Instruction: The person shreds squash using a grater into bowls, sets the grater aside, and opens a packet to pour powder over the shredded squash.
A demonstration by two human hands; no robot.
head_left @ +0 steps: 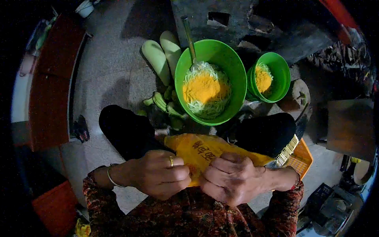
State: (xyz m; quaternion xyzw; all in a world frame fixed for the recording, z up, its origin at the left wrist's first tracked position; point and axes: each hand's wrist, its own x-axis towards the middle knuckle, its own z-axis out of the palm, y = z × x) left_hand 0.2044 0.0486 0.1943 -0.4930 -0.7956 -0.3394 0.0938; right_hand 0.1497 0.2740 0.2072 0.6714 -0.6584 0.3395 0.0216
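Both hands grip a yellow bag [189, 143] with dark writing, held low over the lap. My left hand [158, 174], with a ring and a bracelet, is closed on its left part. My right hand [231, 177] is closed on the bag just beside it, knuckles up. Beyond the knees stands a large green bucket [241, 75] holding pale shreds [207, 110] topped by a heap of yellow powder [203, 86]; a metal spoon [189, 37] leans in it. To its right, a smaller green bucket [283, 79] holds shreds with the same powder.
Two pale green gourds [156, 57] and several small green vegetables [160, 102] lie left of the large bucket. An orange basket [303, 158] is by the right knee. A brown cabinet [53, 83] stands at the left, and a wooden board [349, 126] at the right.
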